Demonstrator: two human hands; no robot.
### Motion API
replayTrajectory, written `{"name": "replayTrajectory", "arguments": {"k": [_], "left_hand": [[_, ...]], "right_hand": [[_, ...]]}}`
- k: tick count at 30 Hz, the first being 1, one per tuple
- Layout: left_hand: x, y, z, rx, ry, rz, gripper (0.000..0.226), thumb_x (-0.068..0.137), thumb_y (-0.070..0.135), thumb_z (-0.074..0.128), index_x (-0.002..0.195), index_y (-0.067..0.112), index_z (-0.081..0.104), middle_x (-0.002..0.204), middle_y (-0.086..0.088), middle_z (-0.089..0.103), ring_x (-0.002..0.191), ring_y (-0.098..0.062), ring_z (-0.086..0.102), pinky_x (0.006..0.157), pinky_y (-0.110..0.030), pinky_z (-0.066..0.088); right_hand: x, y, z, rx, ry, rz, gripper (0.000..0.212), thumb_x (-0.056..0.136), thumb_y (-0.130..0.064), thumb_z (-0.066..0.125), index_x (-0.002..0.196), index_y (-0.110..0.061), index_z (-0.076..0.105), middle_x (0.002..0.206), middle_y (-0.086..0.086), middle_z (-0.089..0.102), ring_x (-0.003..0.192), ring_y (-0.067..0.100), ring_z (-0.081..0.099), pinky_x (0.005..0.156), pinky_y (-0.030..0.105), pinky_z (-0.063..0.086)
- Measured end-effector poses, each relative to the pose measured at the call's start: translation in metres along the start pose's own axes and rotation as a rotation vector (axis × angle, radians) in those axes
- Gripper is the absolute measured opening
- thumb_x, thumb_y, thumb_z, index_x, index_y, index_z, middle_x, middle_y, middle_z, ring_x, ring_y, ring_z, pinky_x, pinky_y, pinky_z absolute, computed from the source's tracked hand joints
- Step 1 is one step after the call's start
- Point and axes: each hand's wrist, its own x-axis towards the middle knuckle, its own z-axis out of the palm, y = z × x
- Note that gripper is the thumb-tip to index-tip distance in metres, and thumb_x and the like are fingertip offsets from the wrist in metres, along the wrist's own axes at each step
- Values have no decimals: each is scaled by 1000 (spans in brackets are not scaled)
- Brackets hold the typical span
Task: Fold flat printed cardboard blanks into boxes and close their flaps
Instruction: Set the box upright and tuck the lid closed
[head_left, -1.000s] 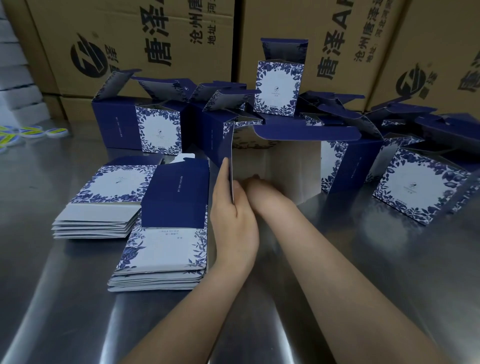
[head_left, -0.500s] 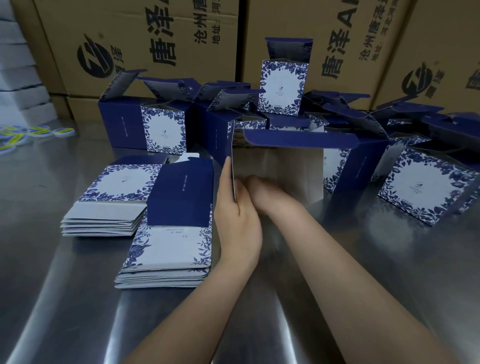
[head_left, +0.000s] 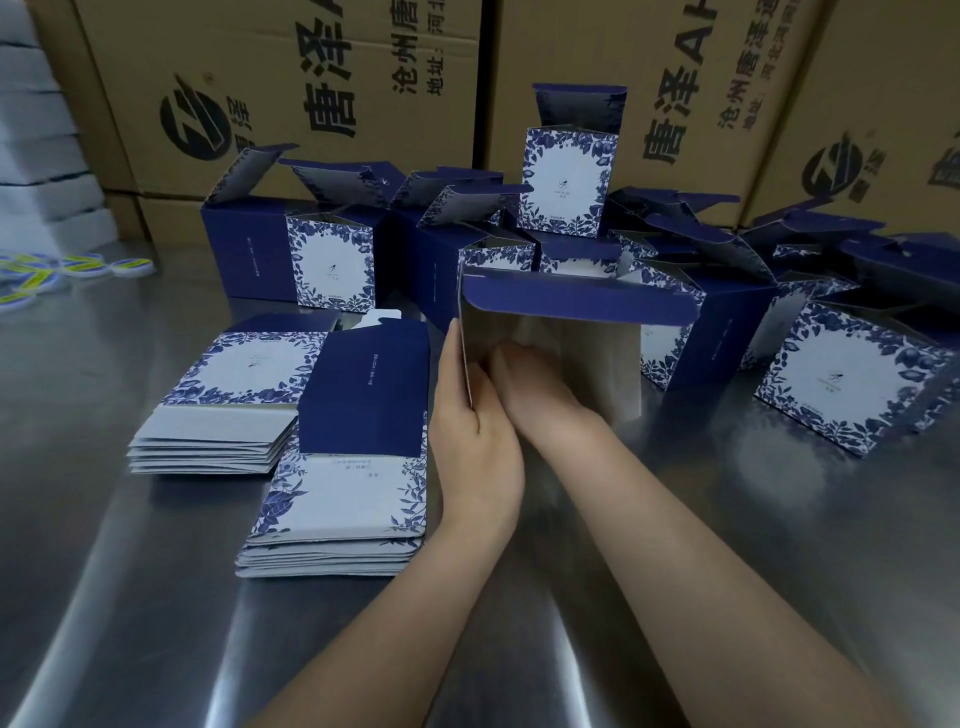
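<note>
Left grip (head_left: 475, 441): it pinches the left wall of the open box (head_left: 571, 306), thumb inside.
Right grip (head_left: 524, 384): it is inside the box; its fingers are blurred, so how far open is unclear.

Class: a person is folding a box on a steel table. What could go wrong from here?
1. The right hand reaches inside the box while the left hand pinches only one wall, so the box may skew or crease.
2. Folded boxes crowd close behind it, and a shove could topple the top box.
</note>
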Motion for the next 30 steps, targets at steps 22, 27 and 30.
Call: {"name": "replayTrajectory", "arguments": {"k": [22,27,30], "left_hand": [[-3,5,0,61,-31,-4,42,106,21,33,146,25,43,141,1,56,130,-14,50,108,-34,38],[-4,4,1,84,-48,-23,39,105,21,34,142,21,47,136,-12,58,127,-27,51,106,-44,39],[-4,4,1,80,-53,1,42,106,20,34,146,23,44,139,-6,57,129,-20,51,108,-42,39]], "right_hand": [[8,10,1,-34,-48,164,31,101,-29,37,114,-10,58,124,18,58,117,33,52,103,37,39],[11,12,-3,-15,-107,161,31,100,-36,39,111,-13,57,125,16,55,116,33,51,99,39,43],[9,13,-6,19,-76,137,30,101,-30,42,110,-9,61,121,15,61,112,31,56,90,33,42]]}}
